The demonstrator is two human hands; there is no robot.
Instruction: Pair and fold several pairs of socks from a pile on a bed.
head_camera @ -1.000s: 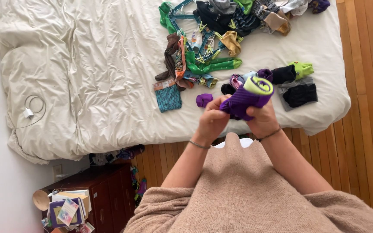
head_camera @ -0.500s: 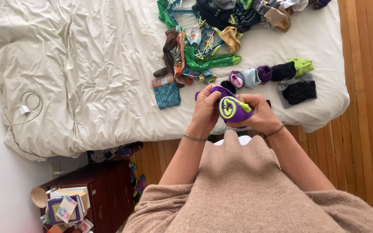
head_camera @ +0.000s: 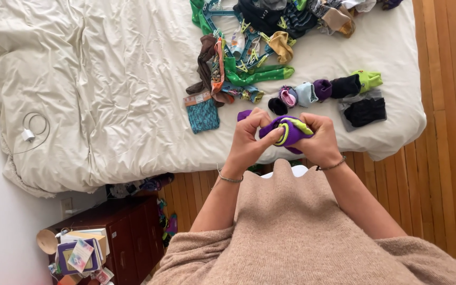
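Both the left hand (head_camera: 249, 140) and right hand (head_camera: 320, 140) are clamping 1 purple-and-lime sock bundle (head_camera: 287, 131) above the bed (head_camera: 133, 105).

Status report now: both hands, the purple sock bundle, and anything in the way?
Left hand and right hand both grip purple sock bundle. Bundle held above bed edge. Row of rolled socks just beyond; nothing blocking.

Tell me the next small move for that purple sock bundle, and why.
Probably set it down by the row of rolled socks on the bed: both the left hand and right hand grip the purple sock bundle, which already looks rolled into a ball.
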